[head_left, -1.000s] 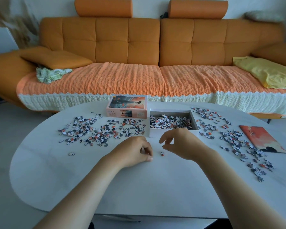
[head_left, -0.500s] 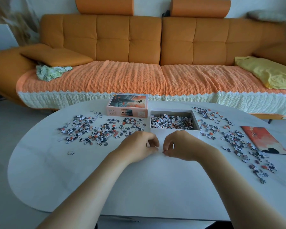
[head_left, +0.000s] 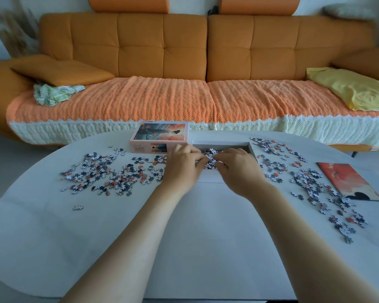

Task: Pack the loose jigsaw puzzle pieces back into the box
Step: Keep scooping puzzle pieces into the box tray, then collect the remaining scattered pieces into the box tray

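Though pieces [head_left: 109, 174] lie outside, the box [head_left: 209, 177] holds some.

The sofa [head_left: 140, 44] is burnt orange, tufted in squares; its throw [head_left: 153, 101] is paler orange waffle knit with a cream border. The sheet [head_left: 354, 90] is plain yellow, the rag [head_left: 53, 94] white with what looks like a green leaf print. Table [head_left: 184, 237] and box [head_left: 253, 149] are white. The lid [head_left: 160, 138] is peach-pink with an orange-sky picture. The pieces [head_left: 109, 173] mix white, blue-black and orange-red. The print [head_left: 348, 182] is red-orange with a black shape.
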Tool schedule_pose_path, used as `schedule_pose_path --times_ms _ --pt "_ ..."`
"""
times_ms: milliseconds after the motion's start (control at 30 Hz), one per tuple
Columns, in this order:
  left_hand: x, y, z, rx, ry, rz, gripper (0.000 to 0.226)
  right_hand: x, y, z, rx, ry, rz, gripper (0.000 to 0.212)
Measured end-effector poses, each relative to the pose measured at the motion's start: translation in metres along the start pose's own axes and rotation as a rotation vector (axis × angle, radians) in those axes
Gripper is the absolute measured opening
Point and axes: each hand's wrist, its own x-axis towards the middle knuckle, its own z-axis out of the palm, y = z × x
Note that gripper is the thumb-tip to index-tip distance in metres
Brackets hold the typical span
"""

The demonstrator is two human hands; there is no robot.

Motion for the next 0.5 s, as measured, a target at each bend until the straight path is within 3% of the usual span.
schedule_pose_path --times_ms 100,167,267,400,500 --pt "-0.004 -0.004 0.000 -0.099 -0.057 -0.053 0.028 -0.004 -0.007 0.000 0.164 -0.136 -0.074 0.027" --pt "-0.007 -0.002 -0.004 -0.190 -0.130 -0.120 0.037 -0.005 -0.010 0.003 0.137 -0.245 -0.061 0.032" --pt "-0.011 0.001 -0.009 -0.231 -0.204 -0.153 0.044 -0.004 -0.008 0.004 -0.030 -0.257 -0.003 0.039" --pt "-0.018 0.001 -0.018 -0.249 -0.260 -0.139 0.049 -0.005 -0.016 0.001 0.061 -0.312 -0.050 0.043" --pt "-0.029 -0.003 -0.027 -0.248 -0.288 -0.134 0.053 -0.006 -0.021 -0.002 0.000 -0.340 -0.018 0.045"
